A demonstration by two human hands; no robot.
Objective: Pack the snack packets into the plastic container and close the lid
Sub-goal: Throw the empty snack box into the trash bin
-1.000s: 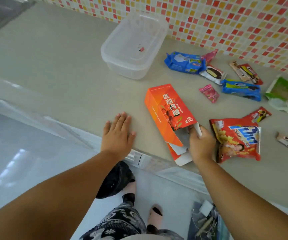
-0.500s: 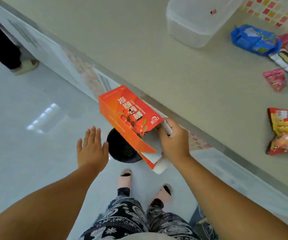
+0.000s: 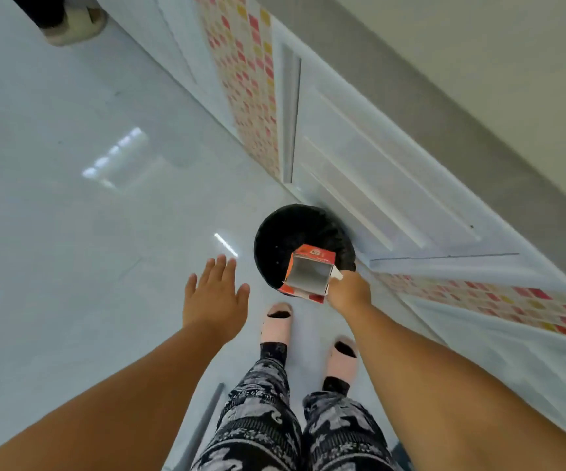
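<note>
Beside cabinet, black bin (image 3: 295, 239); right hand (image 3: 347, 292) holds empty orange box (image 3: 310, 271) above

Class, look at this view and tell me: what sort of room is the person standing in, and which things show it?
Probably a home kitchen: a countertop above a white cabinet door, mosaic tiles, and a black waste bin on the glossy floor.

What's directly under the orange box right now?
A black bin on the floor, beside the cabinet door. The orange box, held at one flap by the right hand, looks empty inside and covers part of the bin; the bin's contents are too dark to tell.
</note>
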